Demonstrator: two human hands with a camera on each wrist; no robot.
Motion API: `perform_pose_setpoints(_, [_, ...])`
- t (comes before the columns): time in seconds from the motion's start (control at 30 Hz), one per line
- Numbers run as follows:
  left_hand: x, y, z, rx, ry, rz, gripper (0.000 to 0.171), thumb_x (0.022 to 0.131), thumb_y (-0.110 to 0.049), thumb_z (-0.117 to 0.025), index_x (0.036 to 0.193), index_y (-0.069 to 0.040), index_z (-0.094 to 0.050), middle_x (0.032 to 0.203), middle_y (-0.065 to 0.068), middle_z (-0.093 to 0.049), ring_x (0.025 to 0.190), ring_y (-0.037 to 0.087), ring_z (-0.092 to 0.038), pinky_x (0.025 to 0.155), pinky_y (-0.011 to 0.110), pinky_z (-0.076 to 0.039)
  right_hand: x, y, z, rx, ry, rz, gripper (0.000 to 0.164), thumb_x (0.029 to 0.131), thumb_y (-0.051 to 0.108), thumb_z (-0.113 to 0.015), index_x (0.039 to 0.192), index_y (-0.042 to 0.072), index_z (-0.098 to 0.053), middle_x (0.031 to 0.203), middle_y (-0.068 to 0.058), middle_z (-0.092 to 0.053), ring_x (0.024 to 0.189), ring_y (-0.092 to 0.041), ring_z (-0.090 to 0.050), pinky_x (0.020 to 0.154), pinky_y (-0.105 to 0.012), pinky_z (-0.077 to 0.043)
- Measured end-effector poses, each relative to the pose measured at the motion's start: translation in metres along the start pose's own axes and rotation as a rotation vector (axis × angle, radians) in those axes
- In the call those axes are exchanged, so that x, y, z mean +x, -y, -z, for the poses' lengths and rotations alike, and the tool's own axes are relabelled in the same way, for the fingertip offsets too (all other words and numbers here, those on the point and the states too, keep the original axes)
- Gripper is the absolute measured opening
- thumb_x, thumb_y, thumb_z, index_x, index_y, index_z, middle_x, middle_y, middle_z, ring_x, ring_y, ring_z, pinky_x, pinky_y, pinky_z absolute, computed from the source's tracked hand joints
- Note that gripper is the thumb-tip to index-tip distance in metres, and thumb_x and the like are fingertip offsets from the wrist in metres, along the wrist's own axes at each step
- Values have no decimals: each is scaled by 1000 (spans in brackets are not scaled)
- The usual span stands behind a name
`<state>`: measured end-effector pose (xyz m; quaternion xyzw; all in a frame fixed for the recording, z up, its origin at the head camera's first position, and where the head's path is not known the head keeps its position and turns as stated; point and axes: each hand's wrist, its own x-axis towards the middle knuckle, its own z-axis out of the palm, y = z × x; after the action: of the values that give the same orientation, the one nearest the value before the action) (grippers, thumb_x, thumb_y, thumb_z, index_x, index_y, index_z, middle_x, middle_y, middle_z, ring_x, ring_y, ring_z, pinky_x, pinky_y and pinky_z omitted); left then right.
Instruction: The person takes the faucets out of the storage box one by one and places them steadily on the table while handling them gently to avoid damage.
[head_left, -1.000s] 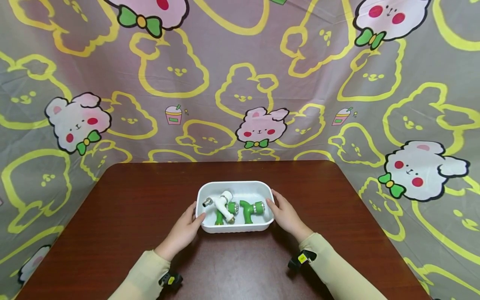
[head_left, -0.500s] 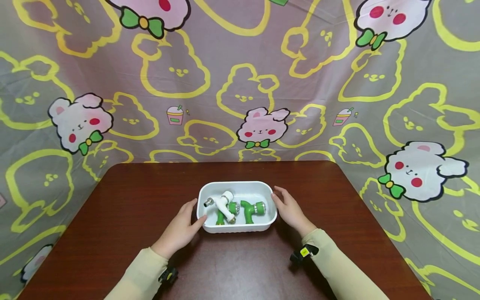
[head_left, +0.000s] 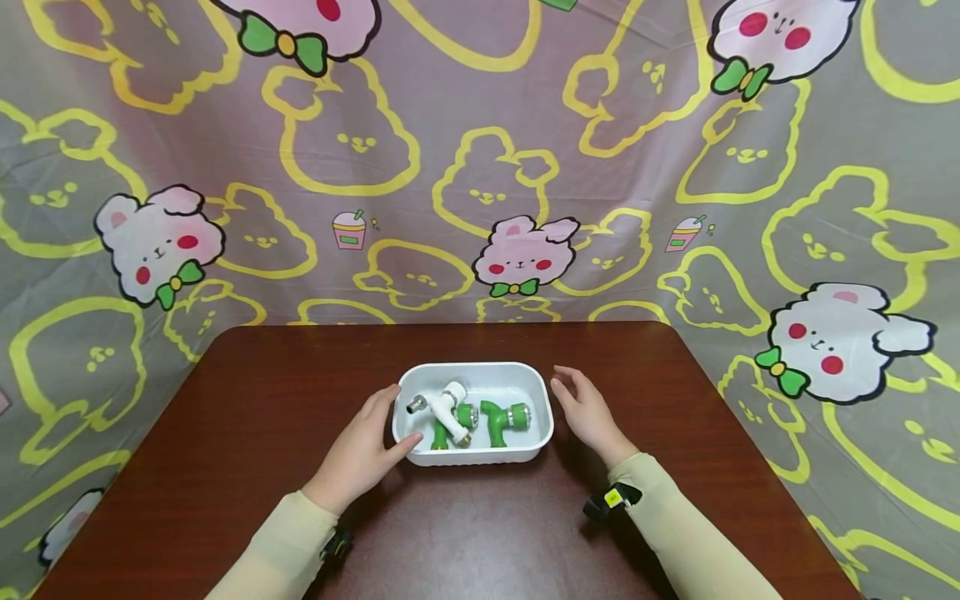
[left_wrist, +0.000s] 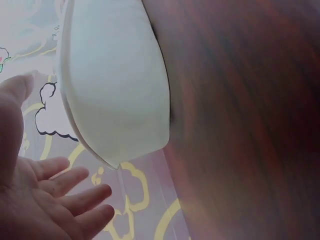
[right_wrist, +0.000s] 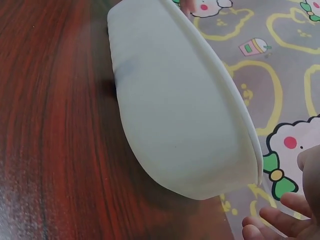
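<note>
A white oblong plastic tray with rounded corners (head_left: 472,457) is set on the dark red-brown wooden surface (head_left: 225,408), just below the centre of the head frame. Three taps are held in it. In the tray's left half, a white tap with a silver nozzle (head_left: 442,407) is laid slantwise across a green tap with a silver-ringed knob (head_left: 467,416), by which it is partly hidden. In the right half, a second green tap with a silver collar (head_left: 495,422) is placed on its own, its knob turned toward the right of the frame.

The left hand (head_left: 362,450) is seen at the tray's left end, its fingers extended and its thumb spread away from them; nothing is gripped. The thumb is seen over the near left corner of the rim, but whether the rim is touched cannot be told. The right hand (head_left: 588,410) is held just beside the tray's right end, apart from it, with fingers loosely extended and nothing grasped.

Both forearms are covered by pale beige sleeves (head_left: 678,521), and a small black device with a yellow label (head_left: 612,500) is worn at the right wrist. The upper frame is filled by a grey cloth printed with yellow outlines and white rabbit heads (head_left: 420,217).
</note>
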<state>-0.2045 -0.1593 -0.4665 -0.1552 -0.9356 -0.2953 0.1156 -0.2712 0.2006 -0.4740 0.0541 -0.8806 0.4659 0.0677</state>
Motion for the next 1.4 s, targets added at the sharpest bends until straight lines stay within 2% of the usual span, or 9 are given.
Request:
perform_pose_setpoints(0.17, [2,2,-1,46,-15,-51,88,88,-43,-82,152,3,-42,152,22,-49,137,38,-53,110,53,-47,0,3,0,-21,-8,25,44,107,21,-56,144,-2,-52,138,-24,-60,128,-39,-59,110,-53,-46])
perform_pose_setpoints(0.37, [2,2,-2,64,-7,-70,92,87,-46,-82,152,4,-41,153,24,-48,139,40,-52,111,53,-46,0,11,0,-55,-34,111,43,105,19,-61,143,-1,-55,136,-21,-60,122,-37,-63,104,-52,-52])
perform_pose_setpoints(0.67, [1,3,-6,89,12,-67,97,85,-50,-82,153,5,-40,155,26,-46,141,41,-50,112,54,-45,3,25,0,-61,-28,184,43,104,16,-62,144,0,-54,135,-20,-58,115,-32,-65,98,-47,-56])
perform_pose_setpoints(0.97, [1,3,-10,103,37,-49,99,85,-50,-82,153,8,-38,154,27,-47,140,42,-51,111,54,-46,8,37,2,-68,6,206,48,103,20,-64,146,3,-51,138,-19,-57,117,-31,-63,101,-48,-55])
perform_pose_setpoints(1.2, [2,2,-11,97,42,-48,99,86,-49,-82,153,8,-38,155,27,-46,141,41,-49,113,53,-45,18,48,0,-91,14,257,47,104,19,-63,147,5,-51,139,-15,-56,119,-30,-63,102,-46,-54])
perform_pose_setpoints(1.4, [2,1,-13,85,25,-56,98,84,-44,-85,152,9,-38,153,29,-47,139,42,-51,111,54,-46,25,66,-2,-117,68,283,49,104,22,-63,148,5,-50,142,-15,-54,122,-30,-62,105,-47,-53])
